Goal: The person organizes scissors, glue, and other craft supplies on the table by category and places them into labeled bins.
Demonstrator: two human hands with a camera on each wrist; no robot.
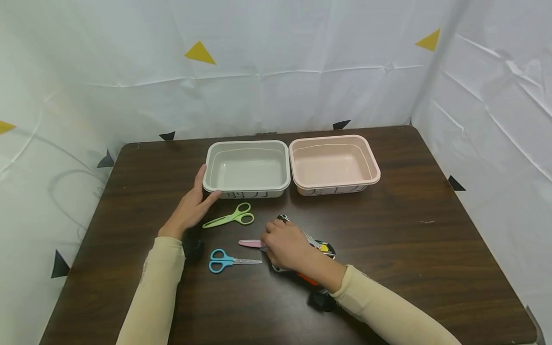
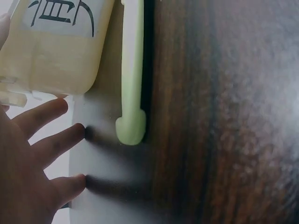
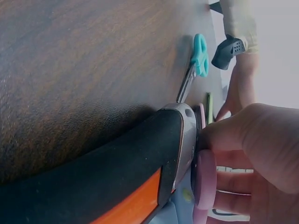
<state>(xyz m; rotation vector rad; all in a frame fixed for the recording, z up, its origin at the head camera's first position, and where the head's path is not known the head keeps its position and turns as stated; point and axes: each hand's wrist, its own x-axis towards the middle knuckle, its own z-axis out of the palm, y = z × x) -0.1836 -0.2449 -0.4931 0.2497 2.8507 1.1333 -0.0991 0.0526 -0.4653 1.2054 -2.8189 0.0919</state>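
Observation:
My left hand (image 1: 187, 208) is at the left end of a grey-green plastic basin (image 1: 247, 187), its thumb against the front corner. In the left wrist view its fingers (image 2: 58, 147) are straight and spread beside the basin. My right hand (image 1: 286, 244) is over a cluster of tools. Its thumb and curled fingers hold a pair of pink scissors (image 3: 205, 179), whose pink blade end (image 1: 249, 243) points left; the palm hides much of them. Close by lies a black-and-orange utility knife (image 3: 135, 200), partly under the right wrist.
Green scissors (image 1: 230, 219) and blue scissors (image 1: 222, 261) lie left of the right hand. A pink basin (image 1: 336, 186) stands right of the grey-green one. A yellow-and-black tool (image 1: 325, 248) lies beyond the right wrist. White sheeting (image 1: 276, 96) surrounds the brown table (image 1: 431, 263).

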